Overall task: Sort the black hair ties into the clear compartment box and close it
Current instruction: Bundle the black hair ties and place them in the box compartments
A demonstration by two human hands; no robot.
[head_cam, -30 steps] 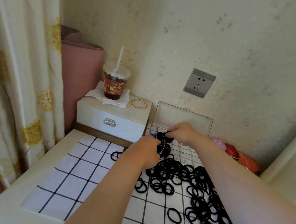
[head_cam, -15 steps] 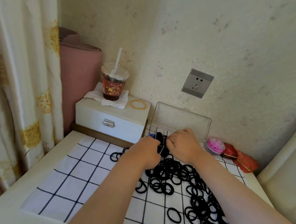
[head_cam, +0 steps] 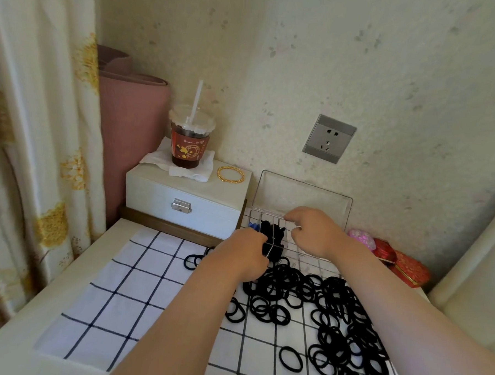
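Observation:
The clear compartment box [head_cam: 309, 252] lies against the wall with its lid [head_cam: 303, 194] standing open. One of its left compartments is stuffed with black hair ties [head_cam: 271, 231]. My left hand [head_cam: 244, 254] is curled around the box's front left corner. Over the middle of the box hovers my right hand [head_cam: 314, 234], fingers loosely curled, index and thumb apart, no tie visible in it. A large pile of loose black hair ties [head_cam: 328, 312] covers the checked cloth [head_cam: 114, 303] in front of the box, under my right forearm.
A white jewellery box [head_cam: 182, 201] stands left of the clear box, bearing an iced drink cup [head_cam: 190, 140] on a napkin and a gold bangle [head_cam: 230, 174]. Pink [head_cam: 361, 239] and red pouches [head_cam: 405, 267] lie at the right. A curtain hangs at the left.
My right hand has let go of the ties it was pressing into the compartment and now sits over the box's middle. The left hand has stayed at the box's corner.

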